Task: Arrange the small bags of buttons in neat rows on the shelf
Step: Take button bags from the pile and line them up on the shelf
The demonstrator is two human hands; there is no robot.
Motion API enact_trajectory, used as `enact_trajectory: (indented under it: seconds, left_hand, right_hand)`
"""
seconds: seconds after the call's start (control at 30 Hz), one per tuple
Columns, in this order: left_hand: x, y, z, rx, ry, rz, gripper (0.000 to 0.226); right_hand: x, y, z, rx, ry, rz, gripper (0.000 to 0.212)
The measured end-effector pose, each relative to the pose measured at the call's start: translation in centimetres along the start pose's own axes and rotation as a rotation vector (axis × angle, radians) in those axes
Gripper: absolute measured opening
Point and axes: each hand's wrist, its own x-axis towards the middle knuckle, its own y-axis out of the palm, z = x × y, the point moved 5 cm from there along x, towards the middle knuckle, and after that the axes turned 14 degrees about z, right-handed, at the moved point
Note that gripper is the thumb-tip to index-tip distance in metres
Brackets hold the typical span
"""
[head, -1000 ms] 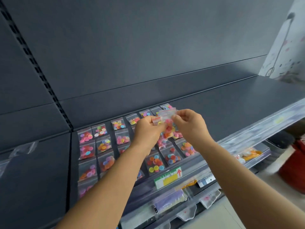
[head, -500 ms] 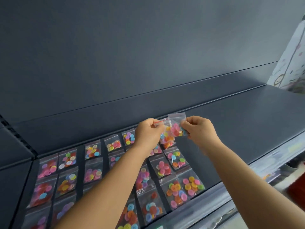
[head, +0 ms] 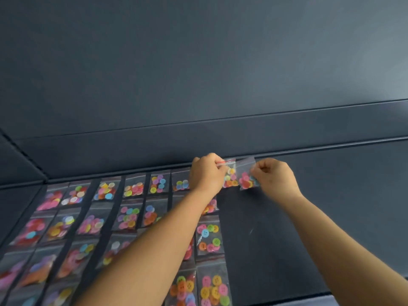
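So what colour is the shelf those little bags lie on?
Dark grey all over, plain with no pattern; the head view shows the shelf under the bags.

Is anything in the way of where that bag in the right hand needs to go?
Nothing visible. The right hand pinches a bag over bare shelf, beside the bag the left hand holds.

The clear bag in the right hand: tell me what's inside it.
The small clear plastic bag pinched by the right hand holds round flat buttons, mostly pink and red, with some blue and yellow. The fingers cover its right edge, so a count isn't possible.
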Motion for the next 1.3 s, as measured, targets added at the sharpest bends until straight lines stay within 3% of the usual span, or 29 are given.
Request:
enact_trajectory:
  seconds: [0.1,0.2,0.3,0.43,0.67,0.87,1.03,1.1,1.2,1.3]
  left_hand:
    - [0.4,0.5,0.1,0.129,-0.006,-0.020,0.021]
    - [-0.2,0.0,-1.0,0.357,0.137,-0.070,0.036]
    - [-1.5,0.4,-1.1,0.511,0.273,0.070,0.031]
    - [-3.3,2.4,-0.2,0.703,0.334,0.251,0.046]
    - [-3.5,1.8,-0.5,0.632,0.268,0.258,0.048]
    - [-5.3,-1.1,-0.5,0.460,0.239,0.162,0.056]
    - [-8.5,-0.1,-0.8,0.499,0.321,0.320,0.059]
    - [-9.4,0.8,-0.7,0.529,0.334,0.388,0.059]
    - [-9.8,1.4,-0.6,0.595,0.319,0.401,0.062]
    - [-10.0,1.5,-0.8,0.635,0.318,0.392,0.058]
  right_hand:
    - [0.7,0.3,-0.5,0.004,-0.004,0.033,0.014]
    - [1.1,0.5,-0.4,-0.007,-0.012,0.048,0.015]
    - [1.1,0.4,-0.4,-0.028,-0.019,0.054,0.015]
    - [0.8,0.3,-0.4,-0.029,-0.015,0.057,0.012]
    - [0.0,1.1,-0.1,-0.019,-0.005,0.078,0.012]
    - [-1.1,2.6,0.6,-0.020,-0.035,0.128,0.009]
    - [-1.8,4.3,0.6,-0.098,-0.034,0.158,0.003]
    - [-2.0,4.6,0.6,-0.140,-0.024,0.149,0.009]
    - [-2.5,4.4,0.9,-0.248,-0.039,0.141,0.027]
    - [-3.5,4.1,1.4,-0.381,-0.182,0.149,0.025]
